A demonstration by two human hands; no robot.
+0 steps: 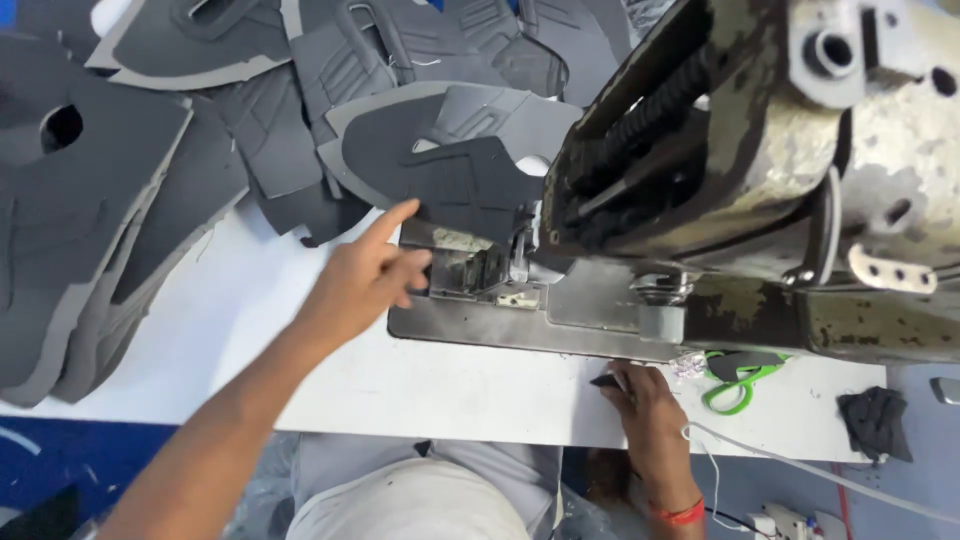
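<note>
My left hand [365, 275] reaches over the white table [250, 330] with its fingers apart. Its index fingertip touches the lower edge of a dark grey shoe upper piece [440, 170]. That piece lies over the metal bed [500, 325] of a worn sewing machine [760, 150], beside the needle area [520, 265]. My right hand [645, 405], with a red band at the wrist, rests at the table's near edge. Its fingertips are closed on a small dark piece [606, 380].
Several grey shoe upper pieces are stacked at the left [80, 200] and across the back [330, 60]. Green-handled scissors [740, 385] lie under the machine arm. A dark cloth scrap [875, 420] sits at the right, with a white cable [800, 465] running past it.
</note>
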